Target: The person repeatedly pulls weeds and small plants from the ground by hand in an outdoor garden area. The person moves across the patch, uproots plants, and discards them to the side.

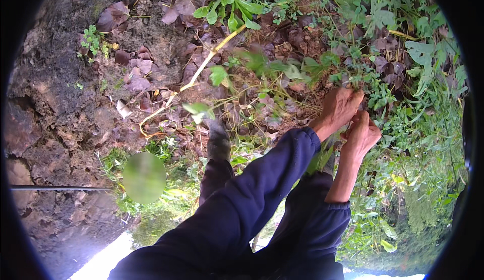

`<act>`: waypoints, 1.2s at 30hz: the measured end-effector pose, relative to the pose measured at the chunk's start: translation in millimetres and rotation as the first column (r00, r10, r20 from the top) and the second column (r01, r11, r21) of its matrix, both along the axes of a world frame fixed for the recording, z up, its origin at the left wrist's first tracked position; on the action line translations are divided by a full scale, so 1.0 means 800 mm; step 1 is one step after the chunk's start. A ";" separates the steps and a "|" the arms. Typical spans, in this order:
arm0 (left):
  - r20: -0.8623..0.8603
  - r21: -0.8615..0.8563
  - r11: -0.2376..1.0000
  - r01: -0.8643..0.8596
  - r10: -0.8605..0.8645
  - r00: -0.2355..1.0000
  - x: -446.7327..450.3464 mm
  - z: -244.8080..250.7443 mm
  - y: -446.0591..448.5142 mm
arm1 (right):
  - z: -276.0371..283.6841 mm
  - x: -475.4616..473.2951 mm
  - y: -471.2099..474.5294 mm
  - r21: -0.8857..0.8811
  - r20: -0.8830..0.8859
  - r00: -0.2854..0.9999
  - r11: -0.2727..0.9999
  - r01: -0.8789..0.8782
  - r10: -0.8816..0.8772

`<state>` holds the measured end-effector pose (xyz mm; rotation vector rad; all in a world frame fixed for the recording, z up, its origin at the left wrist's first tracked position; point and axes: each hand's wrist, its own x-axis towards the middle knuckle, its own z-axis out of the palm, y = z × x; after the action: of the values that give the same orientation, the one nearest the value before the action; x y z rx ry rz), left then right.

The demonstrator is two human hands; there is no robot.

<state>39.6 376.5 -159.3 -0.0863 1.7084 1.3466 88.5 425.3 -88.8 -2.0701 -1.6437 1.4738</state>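
Low on the ground at right, my left hand (336, 105) is closed among the small leaves of a green plant (357, 76), its fingertips partly hidden by the foliage. Just below and to the right, my right hand (361, 131) has its fingers curled close to the left hand; what lies between them, if anything, cannot be made out. A thin leafy vine (257, 87) trails leftward from near the left hand, some of its leaves blurred. Brown dead leaves (298, 34) and reddish soil (315, 96) surround the hands.
A bent, dry yellow stalk (206, 61) crosses the ground at left centre. Rough rock or packed earth (49, 128) rises along the left, with a thin dark rod (60, 187) before it. Dense weeds (427, 128) grow at right. My foot (218, 140) stands below the vine.
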 end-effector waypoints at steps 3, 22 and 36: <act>0.604 0.057 0.765 -0.641 0.485 0.632 -0.012 0.009 0.005 | -0.001 0.000 0.002 0.042 -0.005 1.000 0.999 -0.002 0.002; 0.654 -0.748 -0.431 0.505 -0.348 0.672 -0.075 -0.268 -0.067 | -0.003 -0.001 0.001 -0.013 0.020 0.999 0.999 0.029 -0.029; -0.568 -0.175 0.984 -0.024 -0.081 0.819 0.086 -0.005 -0.117 | -0.005 0.008 0.004 0.113 0.008 0.981 0.975 -0.192 0.192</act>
<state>108.6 282.8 -163.3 0.2783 2.3248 1.2700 94.9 428.6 -92.7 -1.8949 -1.9257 1.3986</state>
